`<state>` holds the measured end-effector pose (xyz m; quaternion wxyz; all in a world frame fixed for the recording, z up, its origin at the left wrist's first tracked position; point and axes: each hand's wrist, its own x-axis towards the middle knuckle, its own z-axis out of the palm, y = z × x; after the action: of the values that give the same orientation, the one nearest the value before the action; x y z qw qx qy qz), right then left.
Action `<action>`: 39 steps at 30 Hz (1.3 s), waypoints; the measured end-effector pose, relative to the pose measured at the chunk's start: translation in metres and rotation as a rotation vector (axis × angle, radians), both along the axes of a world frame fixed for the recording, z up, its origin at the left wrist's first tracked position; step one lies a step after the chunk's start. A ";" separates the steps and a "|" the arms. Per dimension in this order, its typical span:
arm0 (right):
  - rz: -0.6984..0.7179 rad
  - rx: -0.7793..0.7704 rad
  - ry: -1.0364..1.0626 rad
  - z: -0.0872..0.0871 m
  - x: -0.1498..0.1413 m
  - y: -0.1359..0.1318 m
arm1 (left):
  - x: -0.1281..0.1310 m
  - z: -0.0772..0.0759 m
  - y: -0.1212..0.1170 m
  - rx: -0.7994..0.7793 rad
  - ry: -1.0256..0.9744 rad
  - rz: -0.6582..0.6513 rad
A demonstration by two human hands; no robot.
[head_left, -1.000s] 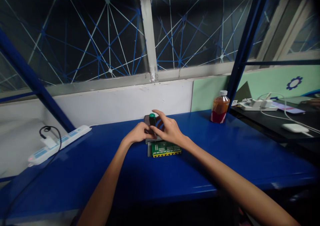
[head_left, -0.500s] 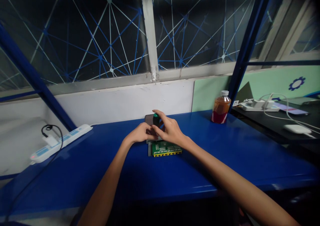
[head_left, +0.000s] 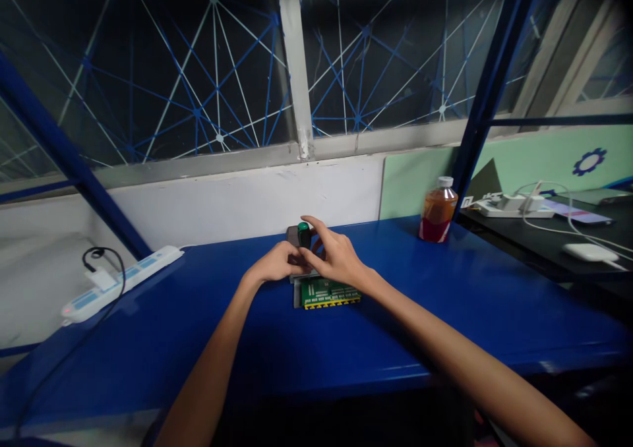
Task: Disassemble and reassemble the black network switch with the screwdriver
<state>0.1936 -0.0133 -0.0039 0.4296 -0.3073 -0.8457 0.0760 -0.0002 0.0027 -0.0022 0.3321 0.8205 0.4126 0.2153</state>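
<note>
A screwdriver with a black handle and green top stands nearly upright, leaning a little left, its tip hidden behind my fingers. Around its handle curls my right hand, index finger raised by the green top and thumb low beside my left hand. My left hand is closed near the screwdriver's lower end; whatever its fingertips pinch is hidden. Under and in front of the hands lies a green circuit board with a yellow strip along its near edge. A grey-brown flat piece shows behind the fingers.
The blue table carries a white power strip with a black cable at left. A bottle of reddish drink stands at back right. On the black desk beyond are another power strip, a white charger and cables.
The screwdriver's top has tipped slightly left and toward my index fingertip. Both hands stay almost where they were above the circuit board.
</note>
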 end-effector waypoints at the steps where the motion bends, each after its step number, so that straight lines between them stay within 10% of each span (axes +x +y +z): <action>1: 0.001 0.002 -0.006 0.000 0.000 0.000 | 0.000 0.000 0.000 -0.002 -0.003 -0.002; 39: -0.019 0.045 -0.042 0.001 -0.001 -0.002 | 0.000 0.000 0.000 0.061 0.013 0.016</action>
<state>0.1929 -0.0156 -0.0026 0.4193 -0.3071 -0.8531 0.0463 0.0000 0.0031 -0.0025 0.3025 0.8282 0.4147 0.2250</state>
